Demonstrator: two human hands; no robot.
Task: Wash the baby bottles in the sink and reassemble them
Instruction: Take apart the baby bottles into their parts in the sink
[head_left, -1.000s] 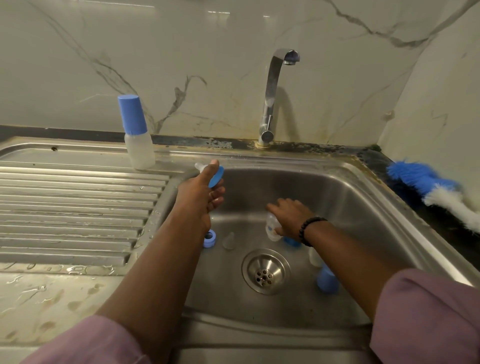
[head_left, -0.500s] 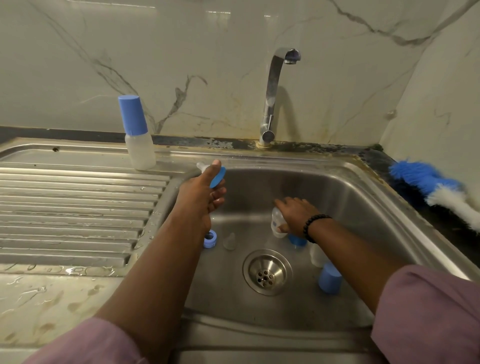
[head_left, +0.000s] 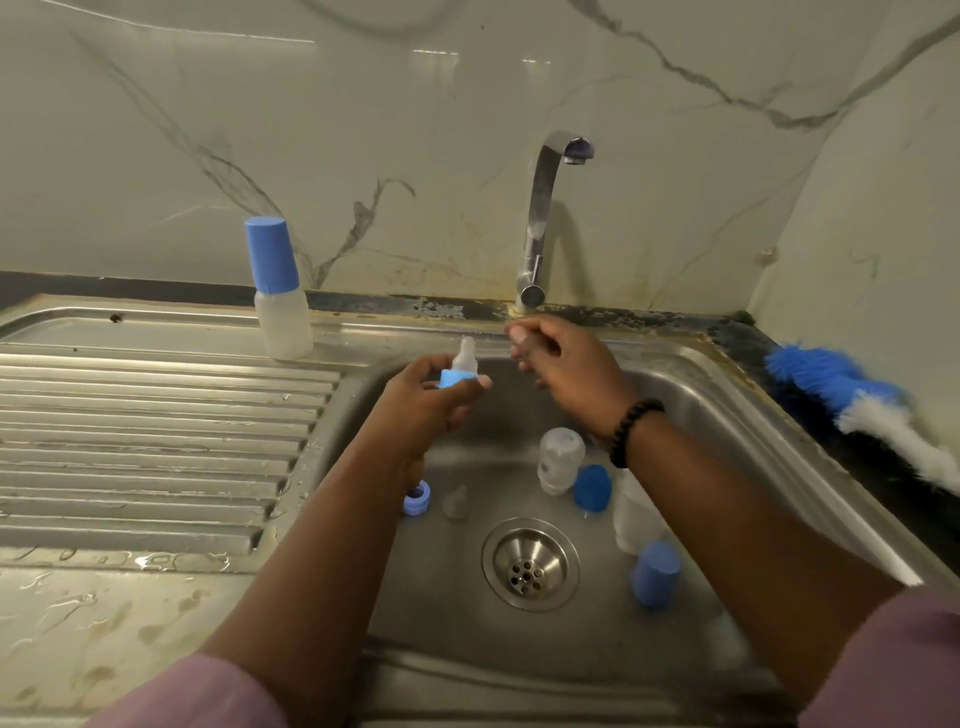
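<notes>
My left hand (head_left: 426, 405) holds a clear teat in a blue ring (head_left: 460, 370) above the left side of the steel sink (head_left: 727, 421). My right hand (head_left: 571, 374) hovers just right of it with blurred, loosely curled fingers and nothing seen in it. On the sink floor lie a clear bottle (head_left: 560, 460), a blue cap (head_left: 592, 487), a second clear bottle (head_left: 631, 514), another blue cap (head_left: 655, 574), a blue ring (head_left: 417, 498) and a loose clear teat (head_left: 456, 501). An assembled bottle with a blue cap (head_left: 280, 291) stands on the drainboard.
The tap (head_left: 540, 223) rises behind the sink, with no water running. The drain (head_left: 530, 564) is in the sink's middle. A ribbed wet drainboard (head_left: 156, 431) lies to the left. A blue and white bottle brush (head_left: 857, 410) rests on the right counter.
My right hand let go of the clear bottle on the sink floor and rose toward the teat. My left hand turned the teat upright and shifted slightly right.
</notes>
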